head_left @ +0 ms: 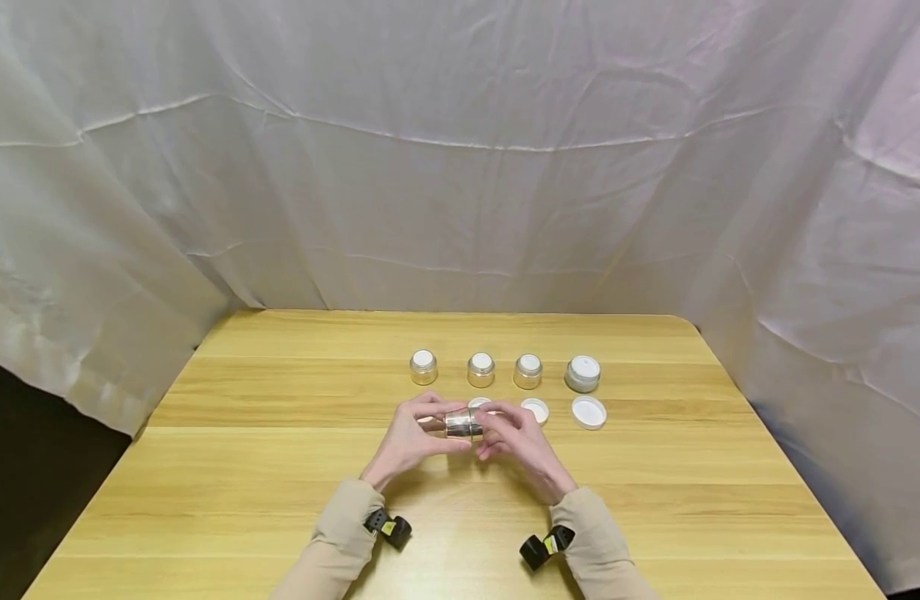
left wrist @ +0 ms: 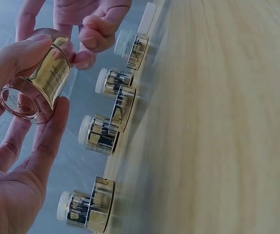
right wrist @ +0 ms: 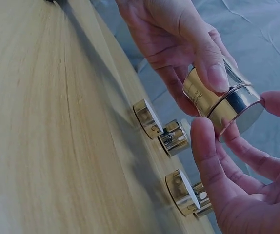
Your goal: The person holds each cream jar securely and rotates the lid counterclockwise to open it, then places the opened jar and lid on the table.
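A shiny gold cosmetic cream jar (head_left: 458,423) with printed lettering on its side lies sideways in the air between both hands, over the table. My left hand (head_left: 407,439) grips the jar's body, thumb on the near side and fingers round the far side. My right hand (head_left: 526,442) pinches the other end, the gold lid (right wrist: 240,105), between thumb and fingertips. A thin seam shows where lid and jar meet. In the left wrist view the jar's rounded clear base (left wrist: 18,103) faces that camera.
Behind the hands, lidless gold jars with white tops stand in a row: a left jar (head_left: 423,367), two middle jars (head_left: 481,370) and a wider right jar (head_left: 582,374). Upturned lids (head_left: 589,412) lie before them on the wooden table (head_left: 692,492). A grey curtain (head_left: 460,208) encloses the table.
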The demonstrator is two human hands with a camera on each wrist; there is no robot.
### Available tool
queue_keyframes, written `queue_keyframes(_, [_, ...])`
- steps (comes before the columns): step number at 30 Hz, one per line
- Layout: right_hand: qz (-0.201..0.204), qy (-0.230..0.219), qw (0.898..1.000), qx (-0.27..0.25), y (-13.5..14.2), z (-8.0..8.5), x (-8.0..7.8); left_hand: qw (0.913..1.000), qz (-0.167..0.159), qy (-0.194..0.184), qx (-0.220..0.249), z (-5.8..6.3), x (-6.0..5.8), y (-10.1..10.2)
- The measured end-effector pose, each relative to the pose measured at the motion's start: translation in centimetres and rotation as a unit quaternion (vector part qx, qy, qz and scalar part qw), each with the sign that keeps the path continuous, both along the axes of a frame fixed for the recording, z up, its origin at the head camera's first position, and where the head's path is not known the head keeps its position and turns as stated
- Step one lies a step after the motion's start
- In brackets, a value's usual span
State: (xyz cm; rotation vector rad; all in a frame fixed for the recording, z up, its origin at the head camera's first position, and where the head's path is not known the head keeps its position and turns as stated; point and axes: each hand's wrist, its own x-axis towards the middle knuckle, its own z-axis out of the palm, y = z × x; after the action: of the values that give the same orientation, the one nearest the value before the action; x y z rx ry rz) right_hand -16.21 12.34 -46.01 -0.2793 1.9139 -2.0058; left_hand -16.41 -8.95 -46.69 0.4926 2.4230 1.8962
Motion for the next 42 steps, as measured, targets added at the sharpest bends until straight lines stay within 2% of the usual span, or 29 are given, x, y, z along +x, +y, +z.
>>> queue_keyframes(10, [0.027,0.022,0.999,-0.005,0.32,0.06,0.03,1.0000,0.001,0.002,-0.004,-0.08,0.04,0.08])
queue_keyframes(18, [0.009,0.010,0.999,0.033,0.02,0.03,-0.18,0.9999,-0.002,0.013,-0.007,-0.25,-0.05,0.10])
queue_keyframes(35, [0.030,0.033,0.999,-0.001,0.17,0.13,-0.06,0.9999,-0.010,0.009,0.000,-0.26,-0.09,0.07])
queue_keyframes(42, [0.027,0.022,0.999,0.027,0.06,-0.06,-0.09,0.9999,-0.011,0.011,-0.003,-0.23,-0.02,0.05])
